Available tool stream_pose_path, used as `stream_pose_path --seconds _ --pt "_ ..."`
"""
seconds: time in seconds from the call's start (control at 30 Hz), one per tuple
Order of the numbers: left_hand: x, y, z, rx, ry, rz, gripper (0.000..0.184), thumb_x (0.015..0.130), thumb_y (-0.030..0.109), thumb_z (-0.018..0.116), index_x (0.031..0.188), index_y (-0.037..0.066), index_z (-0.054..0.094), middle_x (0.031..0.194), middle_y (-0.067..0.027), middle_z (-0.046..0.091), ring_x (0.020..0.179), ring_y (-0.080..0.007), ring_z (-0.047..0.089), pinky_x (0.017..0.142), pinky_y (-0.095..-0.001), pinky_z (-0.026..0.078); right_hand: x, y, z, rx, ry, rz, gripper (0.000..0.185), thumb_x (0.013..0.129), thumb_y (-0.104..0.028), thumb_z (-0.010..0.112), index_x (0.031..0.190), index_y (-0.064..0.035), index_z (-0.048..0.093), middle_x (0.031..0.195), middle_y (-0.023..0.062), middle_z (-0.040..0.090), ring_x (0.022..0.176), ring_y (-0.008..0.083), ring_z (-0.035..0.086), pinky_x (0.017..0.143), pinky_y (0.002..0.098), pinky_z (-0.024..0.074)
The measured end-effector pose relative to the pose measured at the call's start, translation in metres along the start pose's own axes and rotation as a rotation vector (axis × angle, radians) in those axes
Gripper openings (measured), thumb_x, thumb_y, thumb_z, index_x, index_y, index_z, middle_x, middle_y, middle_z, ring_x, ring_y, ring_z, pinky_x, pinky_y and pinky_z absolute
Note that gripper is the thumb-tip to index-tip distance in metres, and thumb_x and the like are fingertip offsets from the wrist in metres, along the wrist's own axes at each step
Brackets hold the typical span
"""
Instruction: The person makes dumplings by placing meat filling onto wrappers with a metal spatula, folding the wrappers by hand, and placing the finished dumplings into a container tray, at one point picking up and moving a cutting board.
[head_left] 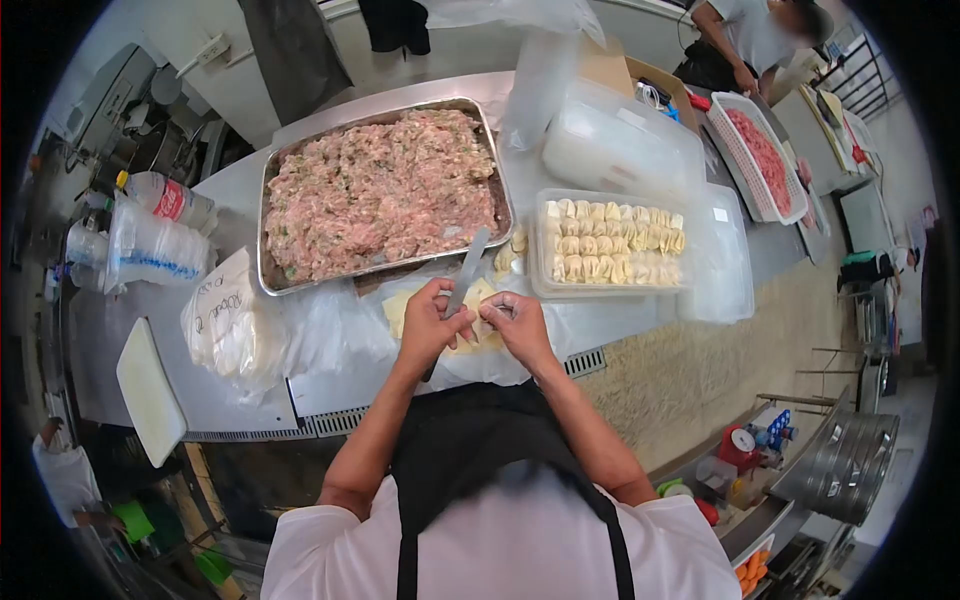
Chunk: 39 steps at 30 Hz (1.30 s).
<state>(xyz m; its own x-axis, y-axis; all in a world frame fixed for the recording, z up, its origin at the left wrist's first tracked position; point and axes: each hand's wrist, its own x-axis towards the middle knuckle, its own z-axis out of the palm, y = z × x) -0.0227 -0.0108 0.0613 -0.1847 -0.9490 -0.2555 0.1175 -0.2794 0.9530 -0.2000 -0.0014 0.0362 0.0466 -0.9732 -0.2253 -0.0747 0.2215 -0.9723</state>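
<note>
My left hand (432,322) is closed on a flat metal spatula (467,272), its blade pointing up toward the meat tray. Close beside it, my right hand (515,325) has its fingers pinched together; what they hold is too small to make out. Under and between both hands lie pale yellow dough wrappers (400,308) on plastic sheeting. Beyond them is a large metal tray (264,235) of ground meat mix (385,190). A clear container (610,291) to the right holds rows of folded dumplings (605,240). A few dumplings sit beside it, near the spatula's tip.
Plastic lids (625,135) lie behind the container. A white basket (735,150) of meat stands at the right, near another person (755,40). At the left are a bottle (170,200), bagged wrappers (235,325) and a cutting board (150,390). Another person (65,470) is at lower left.
</note>
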Motion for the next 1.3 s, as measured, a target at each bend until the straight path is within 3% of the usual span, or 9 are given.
stream_pose_path --seconds 0.3,0.37,0.57,0.63,0.73,0.8,1.1,1.2,1.3 --pt "-0.002 -0.022 -0.008 -0.058 0.089 -0.085 0.037 0.08 -0.002 0.074 0.112 0.0 0.054 0.072 -0.0033 0.061 0.05 -0.0107 0.059 0.036 -0.0203 0.038 -0.005 0.026 -0.047 0.15 0.003 -0.001 0.015 0.094 -0.011 0.065 0.1 0.0025 0.066 0.102 0.0099 0.069 0.091 0.0114 0.063 0.078 0.0286 0.0514" --pt "-0.001 -0.039 -0.019 0.081 0.155 -0.054 0.034 0.081 -0.001 0.072 0.112 -0.001 0.056 0.075 -0.0049 0.062 0.052 -0.0113 0.06 0.039 -0.0223 0.041 -0.01 0.025 -0.065 0.4 -0.055 0.076 0.03 0.099 -0.017 0.062 0.121 0.0027 0.056 0.124 0.0128 0.062 0.111 0.0181 0.061 0.097 0.0354 0.0501" --pt "-0.011 -0.011 -0.044 0.539 0.166 0.138 0.026 0.088 0.004 0.065 0.114 0.001 0.06 0.075 -0.0081 0.062 0.052 -0.0146 0.061 0.048 -0.0318 0.048 -0.035 -0.044 -0.092 1.037 -0.162 0.046 0.06 0.104 -0.04 0.045 0.145 0.0032 0.036 0.148 0.0254 0.043 0.136 0.0384 0.045 0.114 0.0518 0.0354" --pt "0.0 0.034 -0.051 0.651 0.119 0.09 0.031 0.087 0.0 0.06 0.118 0.003 0.061 0.078 -0.0132 0.063 0.063 -0.0241 0.066 0.057 -0.0391 0.051 -0.033 -0.049 -0.093 1.233 -0.178 0.08 0.066 0.105 -0.043 0.038 0.149 0.0051 0.03 0.148 0.0266 0.042 0.137 0.0431 0.043 0.114 0.0549 0.0335" --pt "0.039 0.069 -0.059 1.03 0.112 0.45 0.032 0.08 -0.005 0.059 0.111 0.004 0.065 0.084 -0.0179 0.065 0.08 -0.0362 0.067 0.068 -0.0459 0.053 -0.026 -0.042 -0.091 1.326 -0.341 0.08 0.062 0.106 -0.036 0.039 0.149 0.0078 0.028 0.148 0.0269 0.042 0.137 0.0438 0.042 0.114 0.0542 0.0347" --pt "0.066 0.084 -0.057 1.35 0.007 0.385 0.031 0.073 -0.005 0.059 0.101 0.003 0.07 0.091 -0.0202 0.066 0.094 -0.0416 0.064 0.077 -0.0502 0.051 -0.023 -0.041 -0.085 1.022 -0.159 0.174 0.059 0.105 -0.028 0.043 0.148 0.009 0.028 0.147 0.0269 0.044 0.135 0.0431 0.045 0.112 0.0524 0.0385" --pt "0.117 0.071 -0.036 1.297 -0.31 0.324 0.027 0.069 -0.002 0.062 0.093 0.002 0.076 0.09 -0.0241 0.069 0.085 -0.0413 0.067 0.074 -0.0437 0.054 -0.026 -0.041 -0.097 0.901 0.223 0.076 0.045 0.1 -0.011 0.048 0.139 0.0101 0.043 0.132 0.0221 0.058 0.122 0.0337 0.059 0.106 0.0442 0.0468" --pt "0.12 0.087 -0.053 0.879 -0.269 0.208 0.035 0.069 -0.002 0.064 0.101 0.004 0.076 0.088 -0.022 0.069 0.081 -0.0394 0.066 0.073 -0.0402 0.054 -0.02 -0.04 -0.094 0.927 0.234 0.054 0.043 0.099 -0.01 0.049 0.137 0.0114 0.044 0.13 0.0229 0.059 0.12 0.0332 0.061 0.104 0.043 0.0483" --pt "0.117 0.108 -0.067 1.068 -0.174 0.332 0.037 0.068 -0.002 0.067 0.103 0.008 0.076 0.086 -0.019 0.069 0.077 -0.0381 0.065 0.07 -0.0389 0.053 -0.016 -0.043 -0.088 0.941 0.269 0.024 0.039 0.098 -0.008 0.05 0.132 0.0103 0.048 0.126 0.0211 0.062 0.114 0.0316 0.064 0.1 0.043 0.0511"
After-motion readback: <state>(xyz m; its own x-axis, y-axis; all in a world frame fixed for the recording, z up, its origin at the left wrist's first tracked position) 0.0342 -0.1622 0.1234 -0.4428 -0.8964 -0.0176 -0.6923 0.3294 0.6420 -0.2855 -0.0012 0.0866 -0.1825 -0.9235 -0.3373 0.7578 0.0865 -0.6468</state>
